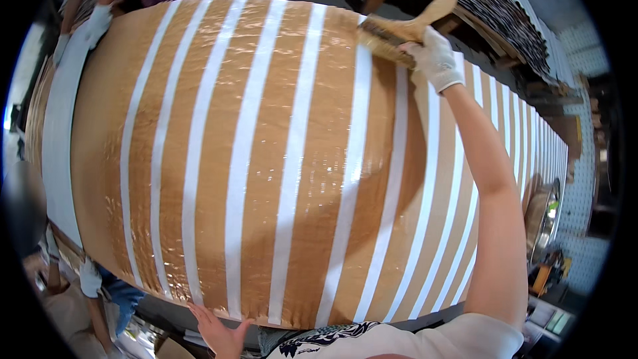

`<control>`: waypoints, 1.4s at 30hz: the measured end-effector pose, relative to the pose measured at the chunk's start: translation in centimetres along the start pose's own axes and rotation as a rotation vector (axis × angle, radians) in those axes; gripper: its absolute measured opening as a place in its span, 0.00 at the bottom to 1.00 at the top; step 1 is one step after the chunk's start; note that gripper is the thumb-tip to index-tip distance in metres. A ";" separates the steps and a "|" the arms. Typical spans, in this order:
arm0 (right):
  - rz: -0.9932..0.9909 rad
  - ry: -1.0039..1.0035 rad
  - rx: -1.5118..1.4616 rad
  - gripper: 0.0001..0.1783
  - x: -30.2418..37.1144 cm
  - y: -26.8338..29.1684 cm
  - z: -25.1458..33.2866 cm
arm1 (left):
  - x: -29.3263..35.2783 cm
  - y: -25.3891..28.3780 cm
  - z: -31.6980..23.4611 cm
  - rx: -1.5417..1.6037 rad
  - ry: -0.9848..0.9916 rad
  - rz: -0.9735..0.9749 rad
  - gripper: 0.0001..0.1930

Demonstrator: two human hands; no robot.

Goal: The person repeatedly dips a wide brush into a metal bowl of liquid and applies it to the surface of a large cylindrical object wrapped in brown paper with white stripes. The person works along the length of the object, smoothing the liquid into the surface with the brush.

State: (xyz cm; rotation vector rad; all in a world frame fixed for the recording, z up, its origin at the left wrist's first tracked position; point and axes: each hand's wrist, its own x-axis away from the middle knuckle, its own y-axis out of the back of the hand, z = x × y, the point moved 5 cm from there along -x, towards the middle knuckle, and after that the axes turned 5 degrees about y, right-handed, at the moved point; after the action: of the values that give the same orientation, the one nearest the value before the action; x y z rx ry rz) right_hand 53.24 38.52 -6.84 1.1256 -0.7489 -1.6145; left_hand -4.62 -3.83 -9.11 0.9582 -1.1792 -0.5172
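Observation:
A wide brown sheet (266,226) with white stripes covers the long work surface before me. Its left and middle part looks wet and shiny, while the right part is duller. My right hand (435,60), in a white glove, grips a wide wooden brush (425,18) at the sheet's far edge. The brush's bristles rest on the brown surface, and its handle points up to the right. My left hand (219,334), bare, has its fingers spread at the near edge of the sheet, where its fingertips seem to touch.
Co-workers' gloved hands hold a white strip (61,153) at the left end, one person at the far corner and another at the near corner. A metal bowl (543,218) stands at the right. Stacked dark sheets (465,6) lie beyond the far edge.

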 end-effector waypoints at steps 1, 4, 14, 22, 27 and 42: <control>-0.061 -0.071 0.037 0.20 -1.2 0.3 -1.6 | -0.5 0.6 -0.5 -0.040 -0.067 -0.073 0.63; -0.226 -0.271 0.028 0.22 -5.3 0.0 0.8 | -0.3 -1.1 1.0 -0.050 -0.063 -0.063 0.70; 0.794 0.486 -0.670 0.23 13.0 -13.1 45.8 | -1.2 -1.8 2.1 -0.107 -0.098 -0.090 0.75; 0.492 -0.179 -0.505 0.36 2.7 -12.1 27.0 | -0.1 -1.8 2.0 -0.034 -0.031 -0.054 0.73; -0.042 -0.433 0.161 0.28 -1.5 -2.3 6.7 | -0.5 -2.6 2.1 -0.033 -0.050 -0.050 0.74; 0.261 -0.306 -0.571 0.34 6.3 -5.5 20.4 | -0.2 -2.0 2.1 -0.031 -0.034 -0.034 0.73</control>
State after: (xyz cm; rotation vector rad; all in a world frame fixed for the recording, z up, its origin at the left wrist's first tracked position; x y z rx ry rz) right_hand 31.87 33.33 -5.91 0.3626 -0.5437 -1.6431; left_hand -6.35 -5.46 -10.69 0.9472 -1.1839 -0.5797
